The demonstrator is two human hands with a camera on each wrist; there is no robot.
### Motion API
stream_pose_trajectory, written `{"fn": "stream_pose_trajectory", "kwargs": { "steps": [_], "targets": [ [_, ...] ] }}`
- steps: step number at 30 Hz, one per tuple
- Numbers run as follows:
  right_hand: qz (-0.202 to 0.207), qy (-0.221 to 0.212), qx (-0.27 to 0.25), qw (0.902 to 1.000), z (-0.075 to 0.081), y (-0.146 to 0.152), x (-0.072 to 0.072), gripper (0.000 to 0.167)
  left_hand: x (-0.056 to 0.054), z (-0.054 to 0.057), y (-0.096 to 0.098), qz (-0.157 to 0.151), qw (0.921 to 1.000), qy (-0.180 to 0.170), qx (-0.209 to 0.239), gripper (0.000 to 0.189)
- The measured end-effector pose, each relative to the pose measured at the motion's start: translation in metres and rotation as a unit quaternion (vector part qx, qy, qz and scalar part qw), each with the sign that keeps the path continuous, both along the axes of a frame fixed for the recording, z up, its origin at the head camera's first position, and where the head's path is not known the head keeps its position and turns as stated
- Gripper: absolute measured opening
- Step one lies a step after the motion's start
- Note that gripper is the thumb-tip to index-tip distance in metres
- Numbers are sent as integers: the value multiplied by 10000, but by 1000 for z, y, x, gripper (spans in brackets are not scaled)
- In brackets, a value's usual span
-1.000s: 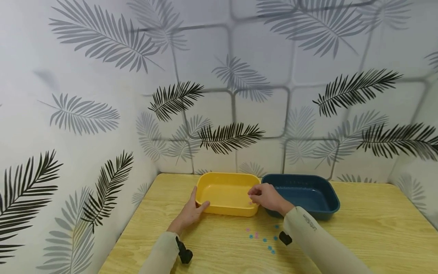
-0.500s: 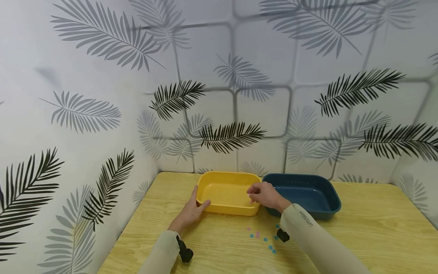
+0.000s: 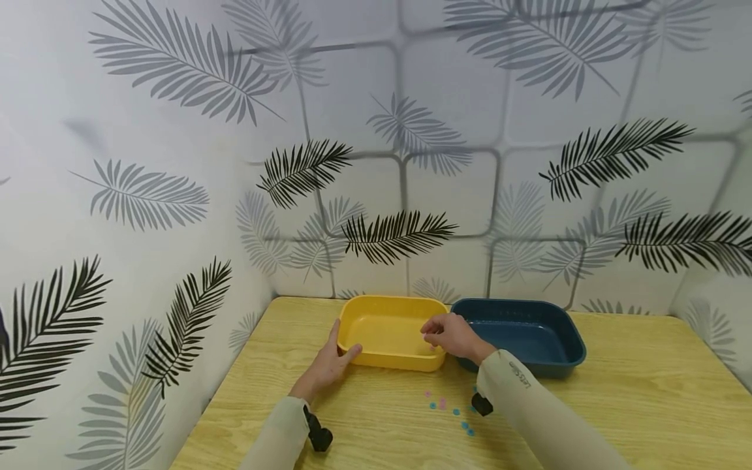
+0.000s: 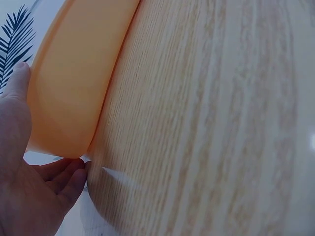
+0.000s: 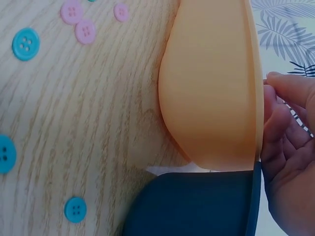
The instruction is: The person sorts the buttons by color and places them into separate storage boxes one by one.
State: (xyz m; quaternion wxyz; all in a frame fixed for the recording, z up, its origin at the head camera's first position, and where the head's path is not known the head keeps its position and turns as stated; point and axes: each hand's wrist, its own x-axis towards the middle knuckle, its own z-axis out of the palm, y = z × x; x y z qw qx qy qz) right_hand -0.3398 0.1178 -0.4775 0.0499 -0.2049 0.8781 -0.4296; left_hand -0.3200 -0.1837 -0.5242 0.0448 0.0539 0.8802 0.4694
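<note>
The yellow plastic tray point(image 3: 384, 361) stands at the back of the table, its right end against a dark blue tray point(image 3: 529, 365). At the yellow tray's left front corner, my left hand point(image 3: 326, 365) grips it, thumb on the front wall and fingers curled by the end. My right hand point(image 3: 455, 336) is over the yellow tray's right end, thumb and forefinger pinching what looks like a small pink button point(image 3: 423, 335). In the right wrist view the tray rim hides those fingertips point(image 5: 273, 78). Another pinkish spot shows faintly below them inside the tray.
Several loose buttons lie on the wooden table in front of the trays: pink buttons point(image 5: 85, 31) and blue buttons point(image 5: 75, 210), all with holes. A patterned wall point(image 3: 376, 274) rises right behind the trays. Bare table point(image 3: 652, 378) extends to the right.
My right hand has shifted slightly left over the yellow tray, its fingers still pinched, and the right sleeve has followed. The left hand and both trays have stayed in place.
</note>
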Motion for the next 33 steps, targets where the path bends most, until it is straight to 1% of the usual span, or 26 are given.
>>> {"fn": "stream_pose_trajectory", "kwargs": {
  "steps": [3, 8, 12, 16, 20, 23, 26, 30, 33],
  "targets": [
    [50, 78, -44, 9999, 0, 0, 0, 15, 0, 0, -1, -19, 10000, 16, 36, 91],
    [8, 97, -110, 9999, -1, 2, 1, 15, 0, 0, 1, -33, 10000, 57, 31, 89],
    [-18, 118, -111, 9999, 1, 4, 3, 17, 0, 0, 1, -27, 10000, 15, 38, 89],
    [43, 154, 10, 9999, 5, 8, 8, 18, 0, -1, 0, -8, 10000, -36, 7, 91],
    [132, 123, 142, 9997, 9, 13, 17, 13, 0, -1, -1, 7, 10000, -33, -28, 95],
    [228, 185, 251, 9993, 10, 17, 24, 9, 1, 0, -1, 0, 10000, -15, -50, 97],
    [364, 340, 368, 9981, 10, 21, 32, 6, 1, 0, -1, -17, 10000, 7, -77, 96],
    [712, 458, 467, 9953, 7, 26, 41, 6, 0, -1, -1, -16, 10000, 10, -91, 94],
    [999, 417, 518, 9928, 3, 30, 47, 7, 0, -2, 1, -15, 10000, 12, -86, 92]
  ]
}}
